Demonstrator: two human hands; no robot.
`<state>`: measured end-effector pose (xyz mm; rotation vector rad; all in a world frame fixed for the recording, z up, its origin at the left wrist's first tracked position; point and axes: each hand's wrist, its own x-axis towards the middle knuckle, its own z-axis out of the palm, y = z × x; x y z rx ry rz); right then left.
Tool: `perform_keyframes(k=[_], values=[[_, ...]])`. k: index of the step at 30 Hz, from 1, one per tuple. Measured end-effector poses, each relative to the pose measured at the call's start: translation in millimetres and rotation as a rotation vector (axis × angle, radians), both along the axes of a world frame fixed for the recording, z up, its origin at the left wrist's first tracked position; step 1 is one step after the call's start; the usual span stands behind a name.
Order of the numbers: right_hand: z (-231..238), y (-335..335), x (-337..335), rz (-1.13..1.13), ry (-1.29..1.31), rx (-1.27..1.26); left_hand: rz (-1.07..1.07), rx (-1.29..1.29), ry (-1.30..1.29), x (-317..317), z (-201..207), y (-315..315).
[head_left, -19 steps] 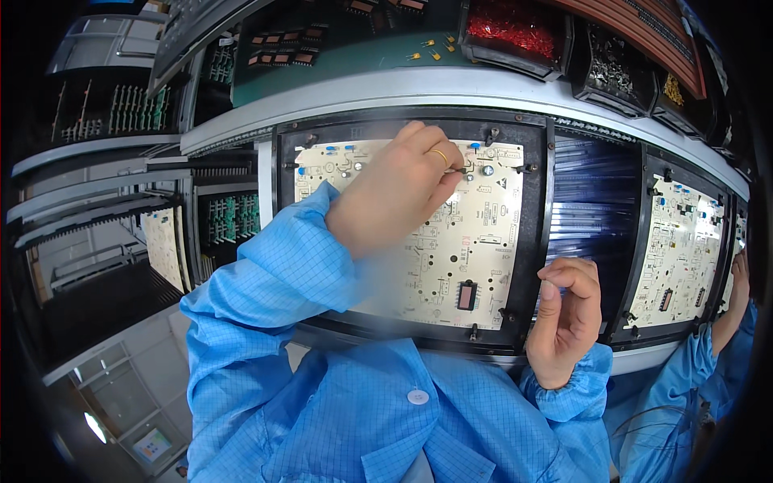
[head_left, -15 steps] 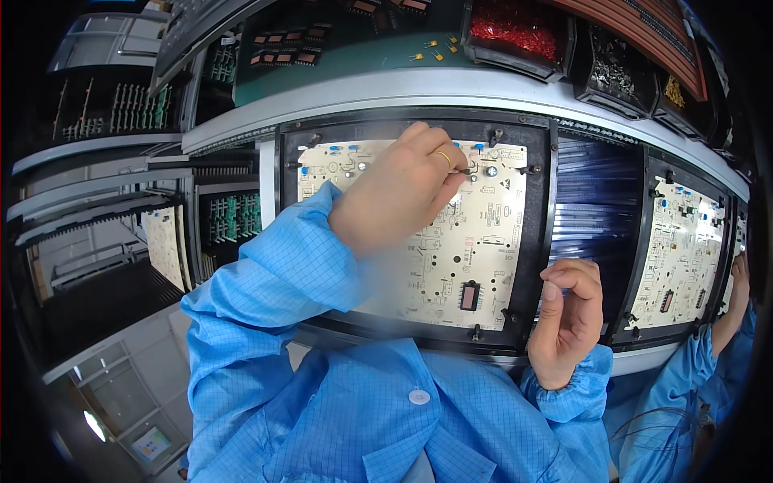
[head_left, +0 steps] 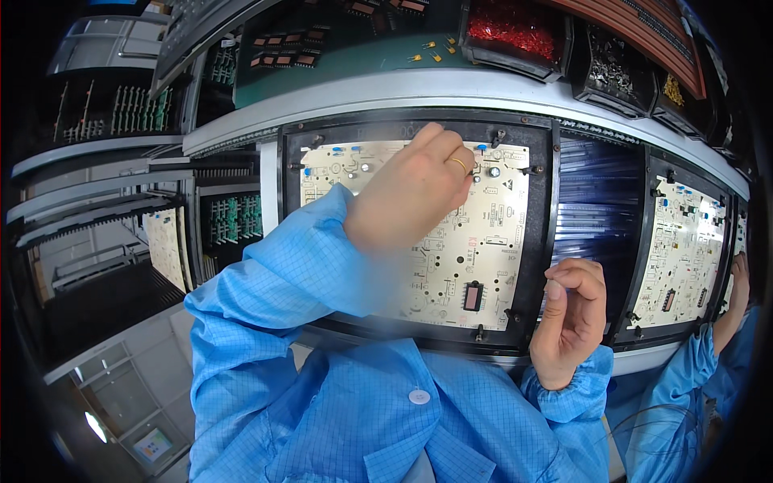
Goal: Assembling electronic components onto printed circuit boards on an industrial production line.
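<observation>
A cream circuit board (head_left: 489, 221) lies in a black frame (head_left: 538, 233) in front of me. Over its far part is my left hand (head_left: 415, 185), a ring on one finger, its fingers bent and closed at the board; the fingertips are turned away, so anything in them is hidden. Near the frame's right edge, my right hand (head_left: 570, 322) hovers palm up, thumb and fingertips pinched together; anything between them is too small to make out. Blue parts (head_left: 481, 147) and a round silver-topped capacitor (head_left: 494, 172) stand along the board's far side. A black chip (head_left: 473, 297) sits near its close edge.
Beyond the rail (head_left: 386, 90) are loose chips (head_left: 286, 47), small yellow parts (head_left: 436, 56), and a bin of red parts (head_left: 515, 32). To the right stands another framed board (head_left: 680, 249), with another person's arm (head_left: 731, 302) beyond. Racked boards (head_left: 165, 241) stand left.
My left hand has shifted slightly right, and its fingers have turned, covering the fingertips that showed by the small parts before. My right hand stays nearly still, pinched.
</observation>
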<state>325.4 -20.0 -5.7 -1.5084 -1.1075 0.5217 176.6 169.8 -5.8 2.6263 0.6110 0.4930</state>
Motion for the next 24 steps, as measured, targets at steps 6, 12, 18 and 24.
perform_keyframes(k=[6, 12, 18, 24], values=[[1.1, -2.4, 2.5, -0.07, 0.107, 0.001, -0.09, 0.178, 0.136, -3.0, -6.7, -6.7], [3.7, -1.8, 3.3, -0.101, 0.142, 0.0, -0.047, 0.144, 0.139, -0.7, -6.7, -7.2], [0.3, -5.4, 5.3, -0.111, 0.155, -0.024, -0.059, 0.085, 0.111, 0.8, -0.3, -2.2], [-1.9, -3.8, 3.0, -0.126, 0.196, -0.027, -0.1, 0.205, 0.185, 1.5, 1.3, -2.7]])
